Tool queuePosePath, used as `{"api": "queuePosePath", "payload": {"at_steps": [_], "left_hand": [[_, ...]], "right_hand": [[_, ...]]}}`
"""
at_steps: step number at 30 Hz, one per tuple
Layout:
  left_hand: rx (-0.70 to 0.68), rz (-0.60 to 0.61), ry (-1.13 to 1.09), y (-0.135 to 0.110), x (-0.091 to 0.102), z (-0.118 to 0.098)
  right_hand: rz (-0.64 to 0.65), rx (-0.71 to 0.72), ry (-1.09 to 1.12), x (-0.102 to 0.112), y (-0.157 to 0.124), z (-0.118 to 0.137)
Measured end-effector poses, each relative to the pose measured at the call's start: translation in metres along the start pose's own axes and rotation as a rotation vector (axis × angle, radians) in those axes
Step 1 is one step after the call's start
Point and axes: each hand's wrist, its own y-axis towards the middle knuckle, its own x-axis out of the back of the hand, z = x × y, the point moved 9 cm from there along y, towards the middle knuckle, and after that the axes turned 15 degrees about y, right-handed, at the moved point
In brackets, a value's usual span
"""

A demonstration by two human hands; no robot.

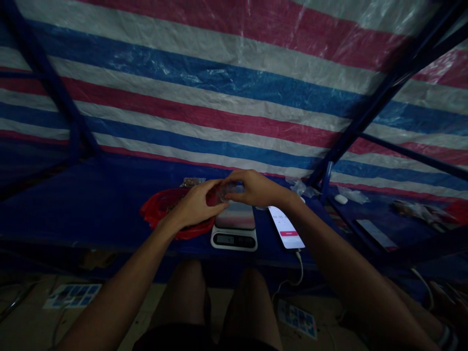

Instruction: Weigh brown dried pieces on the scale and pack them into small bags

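Observation:
My left hand (199,202) and my right hand (254,187) meet above a small kitchen scale. Between their fingertips is a small clear plastic item (222,192), possibly a bag or cup; its exact kind is unclear. Both hands look closed on it, the left from one side, the right from the other. Below them lies the white digital scale (234,241) with a metal top and a display. A red plastic bag (153,207), spread wide with dark bits inside, lies under my left wrist. Behind it sits a clear packet (192,182) of small brown pieces.
A lit phone (287,229) showing a timer lies right of the scale, its white cable (300,268) hanging over the edge. Crumpled clear bags (302,186) lie behind it. Blue metal posts (325,180) stand beside the blue table (109,204). Another phone (376,234) lies further right.

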Motion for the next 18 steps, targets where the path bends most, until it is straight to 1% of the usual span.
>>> {"api": "queuePosePath", "payload": {"at_steps": [3, 6, 9, 11, 13, 15, 18], "left_hand": [[0.023, -0.064, -0.019, -0.003, 0.007, 0.002], [0.030, -0.101, -0.013, -0.006, 0.010, 0.005], [0.027, -0.134, 0.004, -0.007, 0.011, 0.008], [0.040, -0.170, 0.033, -0.007, 0.011, 0.011], [0.076, -0.211, 0.033, -0.008, 0.009, 0.017], [0.123, -0.235, -0.008, -0.008, 0.006, 0.023], [0.174, -0.209, -0.110, -0.009, -0.004, 0.029]], "right_hand": [[-0.041, 0.006, -0.039, 0.007, 0.010, 0.006], [-0.059, -0.027, -0.021, 0.013, 0.012, 0.005], [-0.124, -0.058, 0.068, 0.023, 0.005, -0.002], [-0.177, -0.080, 0.139, 0.025, -0.005, -0.013], [-0.200, -0.136, 0.185, 0.019, -0.017, -0.032], [-0.186, -0.192, 0.180, 0.005, -0.031, -0.053], [-0.177, -0.240, 0.153, -0.014, -0.047, -0.076]]}}
